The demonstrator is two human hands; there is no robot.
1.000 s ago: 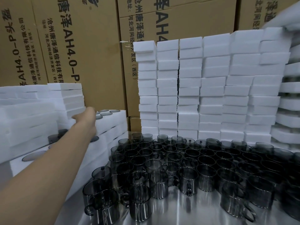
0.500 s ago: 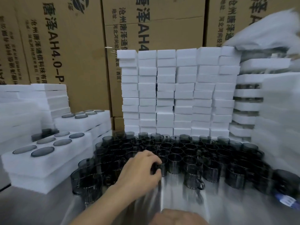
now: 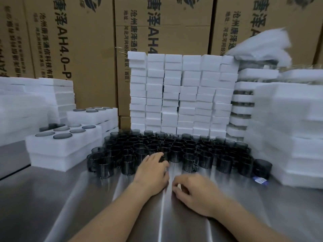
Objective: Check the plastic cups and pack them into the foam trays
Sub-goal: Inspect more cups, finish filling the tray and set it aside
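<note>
- Head view: we see a steel table (image 3: 70,198) with a dense cluster of dark, see-through cups (image 3: 176,147) standing at its middle, just in front of a wall of white foam blocks (image 3: 181,95).
- The rear rows of cups merge into one dark mass, so we cannot count them.
- Left hand (image 3: 152,172): it reaches the front row of the cluster. Its fingers (image 3: 160,155) curl against the cups and a dark patch shows between them. Motion blur keeps us from telling whether it grips a cup or only touches one.
- Right hand (image 3: 195,193): it lies low over the table just beside the left hand, short of the cups. Its fingers are loosely curled and we see nothing in them.
- A foam tray (image 3: 57,147) sits left of the cluster on another slab. Grey cup discs fill its round holes, but the far holes are hard to separate.
- A second filled tray (image 3: 104,114) tops a higher stack behind it.
- The foam stacks (image 3: 286,128) at the right edge are smeared, and dark bands show between some layers.
- A white shape (image 3: 262,44) at the upper right is too blurred to identify.
- A small blue label (image 3: 260,180) lies by the rightmost cup, and its print is unreadable.
- The cardboard boxes (image 3: 78,49) behind carry print that the frame top and the foam cut off.
</note>
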